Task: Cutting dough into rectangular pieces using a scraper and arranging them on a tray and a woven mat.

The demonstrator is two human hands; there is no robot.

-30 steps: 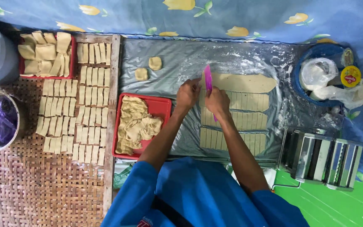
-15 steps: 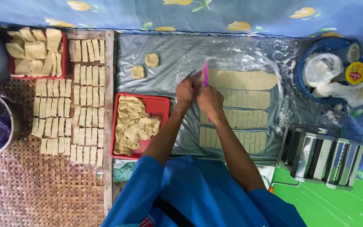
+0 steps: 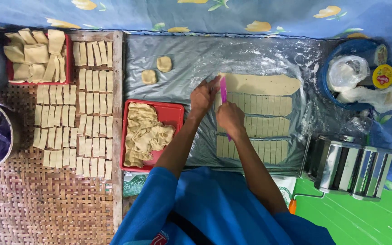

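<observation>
Under right grip [image 3: 230, 119], pink cutter [image 3: 223, 90]

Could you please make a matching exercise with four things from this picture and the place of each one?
Things:
1. pink ruler
2. two small dough discs
3. dough scraps
4. pasta roller

Places:
a. in the red tray beside the left arm
b. on the green surface at the right
c. on the dough sheets, under both hands
d. on the floured plastic, above the red tray

Pairs: 1-c, 2-d, 3-a, 4-b
</observation>
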